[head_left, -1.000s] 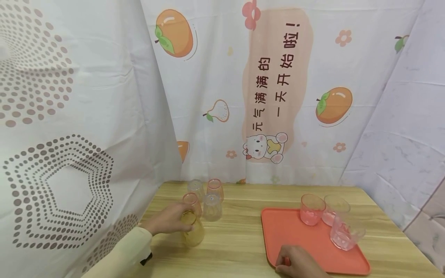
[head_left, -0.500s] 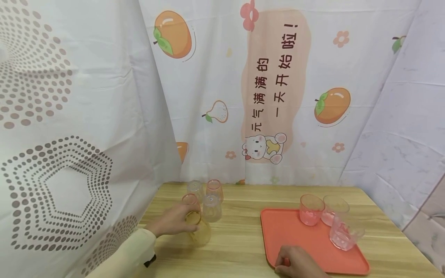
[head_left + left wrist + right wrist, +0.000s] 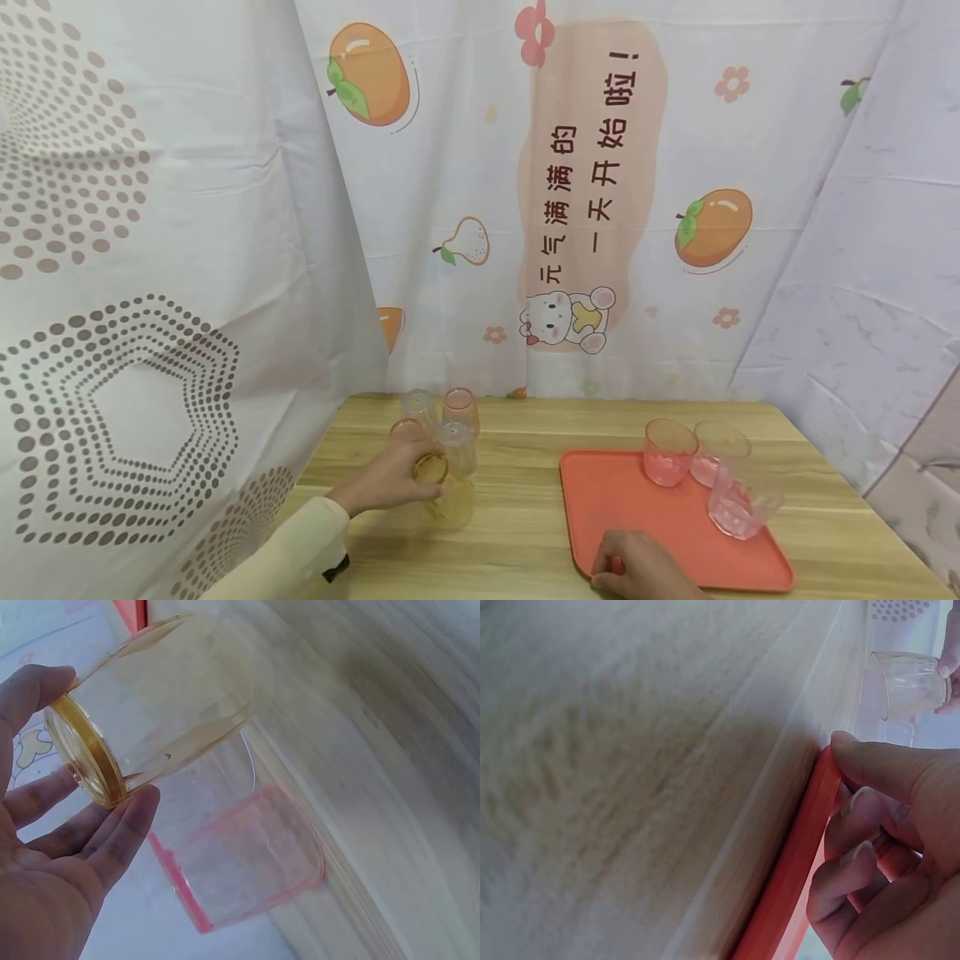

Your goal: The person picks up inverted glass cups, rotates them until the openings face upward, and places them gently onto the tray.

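My left hand point(image 3: 390, 477) holds a transparent yellow cup point(image 3: 452, 510) upside down, its thumb and fingers round the base end. In the left wrist view the cup's yellow base point(image 3: 94, 750) sits between thumb and fingertips, mouth tilted away. Just behind it stand upturned cups: a pink one point(image 3: 407, 430) partly hidden by the hand, a clear one point(image 3: 456, 454), and another clear cup point(image 3: 417, 405) and pink cup point(image 3: 460, 406) farther back. My right hand point(image 3: 641, 565) grips the near left corner of an orange-red tray point(image 3: 611, 500), thumb on the rim point(image 3: 799, 859) and fingers curled.
Towards the tray's right side stand a pink cup point(image 3: 670, 454), a clear cup point(image 3: 723, 450) and a pale pink cup point(image 3: 738, 504), mouths up. Printed curtains point(image 3: 442, 167) hang behind and on both sides of the wooden table point(image 3: 517, 500).
My left hand has moved to the right with the yellow cup, now overlapping the front clear cup in the head view. The right hand stays at the tray corner.
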`<state>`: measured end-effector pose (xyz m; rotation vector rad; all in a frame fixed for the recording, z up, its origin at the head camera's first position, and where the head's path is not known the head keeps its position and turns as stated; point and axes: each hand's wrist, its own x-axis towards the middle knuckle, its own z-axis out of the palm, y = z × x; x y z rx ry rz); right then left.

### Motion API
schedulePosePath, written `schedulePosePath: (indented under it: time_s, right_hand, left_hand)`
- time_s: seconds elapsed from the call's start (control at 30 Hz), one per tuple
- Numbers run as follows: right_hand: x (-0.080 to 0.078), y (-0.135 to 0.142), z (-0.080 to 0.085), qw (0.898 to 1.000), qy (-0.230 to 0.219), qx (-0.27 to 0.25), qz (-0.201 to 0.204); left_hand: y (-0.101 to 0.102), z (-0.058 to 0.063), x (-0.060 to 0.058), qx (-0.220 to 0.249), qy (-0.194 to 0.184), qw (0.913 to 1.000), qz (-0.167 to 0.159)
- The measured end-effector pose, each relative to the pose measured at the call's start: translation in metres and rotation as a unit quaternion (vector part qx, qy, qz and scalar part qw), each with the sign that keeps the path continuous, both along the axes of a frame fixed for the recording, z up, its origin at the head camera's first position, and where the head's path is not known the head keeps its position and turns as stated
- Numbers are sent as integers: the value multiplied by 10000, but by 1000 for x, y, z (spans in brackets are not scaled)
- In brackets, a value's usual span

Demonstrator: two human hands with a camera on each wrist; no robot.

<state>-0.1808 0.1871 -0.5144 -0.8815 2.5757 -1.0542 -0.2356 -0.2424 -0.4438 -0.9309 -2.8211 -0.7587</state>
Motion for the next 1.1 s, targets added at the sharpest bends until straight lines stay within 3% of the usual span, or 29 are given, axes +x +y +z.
schedulePosePath:
  time_s: [0.3, 0.63, 1.1]
  right_hand:
    - [0, 0, -1, 9999, -112, -8, -86]
    - [2, -1, -3, 9996, -226, -104, -145]
    - [1, -2, -2, 9998, -84, -117, -115]
  left_hand:
    - [13, -4, 3, 364, -453, 9982, 124]
    - [24, -15, 0, 559, -297, 9979, -147]
    - [40, -23, 1, 792, -773, 9938, 145]
